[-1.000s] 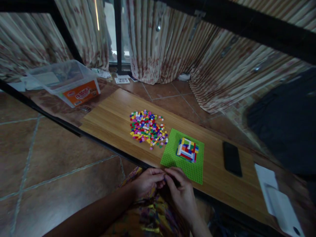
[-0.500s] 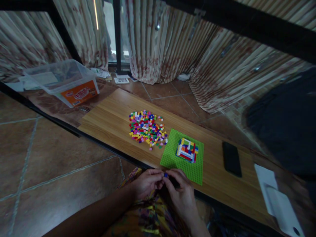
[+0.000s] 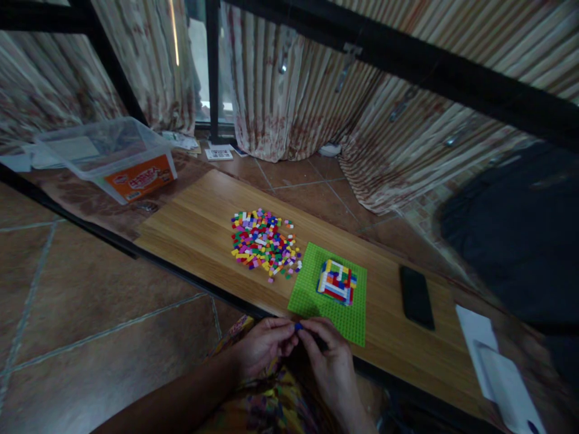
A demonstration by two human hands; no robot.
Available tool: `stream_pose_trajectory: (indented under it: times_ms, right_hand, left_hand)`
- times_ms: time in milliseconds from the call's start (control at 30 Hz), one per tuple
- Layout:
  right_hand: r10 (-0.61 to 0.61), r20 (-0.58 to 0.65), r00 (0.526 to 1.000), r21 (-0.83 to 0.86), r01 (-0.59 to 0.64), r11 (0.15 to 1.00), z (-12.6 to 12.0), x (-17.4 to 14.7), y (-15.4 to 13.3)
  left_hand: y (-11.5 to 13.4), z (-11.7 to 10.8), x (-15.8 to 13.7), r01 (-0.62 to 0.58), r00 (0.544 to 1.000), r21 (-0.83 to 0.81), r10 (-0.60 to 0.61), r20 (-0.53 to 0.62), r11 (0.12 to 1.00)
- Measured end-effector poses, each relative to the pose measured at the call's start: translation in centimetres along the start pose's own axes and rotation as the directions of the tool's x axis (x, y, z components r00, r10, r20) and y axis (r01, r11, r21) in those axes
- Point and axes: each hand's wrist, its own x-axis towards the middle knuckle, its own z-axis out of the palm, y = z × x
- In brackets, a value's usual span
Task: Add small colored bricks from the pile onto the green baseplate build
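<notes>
A small dark blue brick [image 3: 298,327] is pinched between the fingertips of both my hands, just off the near edge of the table. My left hand [image 3: 266,345] is closed on it from the left. From the other side my right hand [image 3: 329,351] grips it with thumb and forefinger. Just beyond my hands lies a green studded baseplate [image 3: 357,322]. On that plate stands a low, multicoloured brick build [image 3: 337,282] with white, red, yellow and blue pieces. Left of the plate spreads a pile of loose small bricks [image 3: 265,241] in many colours.
The wooden tabletop [image 3: 194,223] runs diagonally. A black phone [image 3: 416,297] lies right of the baseplate, with a white object [image 3: 509,386] at the far right. A clear plastic tub [image 3: 140,172] with an orange label stands at the left. Curtains [image 3: 271,90] hang behind.
The whole view has shifted slightly, so the table and bricks appear a little lower and further left. Both hands still hold the blue brick in nearly the same pose.
</notes>
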Motion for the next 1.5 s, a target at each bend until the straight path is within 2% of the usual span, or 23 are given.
stream_pose_trajectory:
  times_ms: [133, 200, 367, 467, 600, 933, 1200, 1367, 1500]
  right_hand:
    - [0.033, 0.037, 0.999, -0.005, -0.032, 0.999, -0.4, 0.4, 0.0]
    - [0.021, 0.001, 1.000, -0.045, -0.021, 0.999, -1.3, 1.4, 0.1]
    - [-0.100, -0.210, 0.973, -0.263, 0.043, 0.964, -4.6, 6.2, 0.6]
    - [-0.186, -0.214, 0.959, -0.373, 0.096, 0.923, -5.8, 9.0, 1.4]
    - [-0.262, -0.172, 0.950, -0.468, 0.155, 0.870, -5.8, 10.5, 2.6]
    - [-0.282, -0.114, 0.953, -0.508, 0.188, 0.840, -5.3, 11.0, 3.5]
    - [-0.319, -0.155, 0.935, -0.519, 0.198, 0.832, -4.8, 10.8, 4.2]
    - [-0.336, -0.221, 0.915, -0.522, 0.181, 0.834, -4.8, 10.3, 4.1]
    - [-0.375, -0.224, 0.900, -0.582, 0.185, 0.792, -4.5, 9.3, 4.3]
  left_hand:
    - [0.2, 0.2, -0.1, -0.003, 1.000, 0.010, 0.003, 0.010, 1.000]
    - [0.2, 0.2, -0.2, -0.005, 1.000, 0.021, 0.005, -0.006, 1.000]
    - [0.4, 0.4, -0.3, 0.024, 0.998, 0.036, -0.022, -0.051, 0.999]
    - [0.5, 0.5, -0.4, 0.028, 0.999, 0.033, -0.027, -0.046, 0.999]
    - [0.4, 0.3, -0.3, 0.038, 0.999, 0.037, -0.037, -0.023, 0.999]
    - [0.1, -0.2, 0.0, 0.072, 0.997, 0.063, -0.071, -0.004, 0.995]
    - [0.1, -0.1, -0.2, 0.060, 0.998, 0.061, -0.060, -0.009, 0.996]
    - [0.2, 0.0, -0.2, 0.052, 0.999, 0.079, -0.052, 0.000, 0.996]
    - [0.2, 0.0, -0.1, 0.054, 0.998, 0.090, -0.055, 0.004, 0.995]
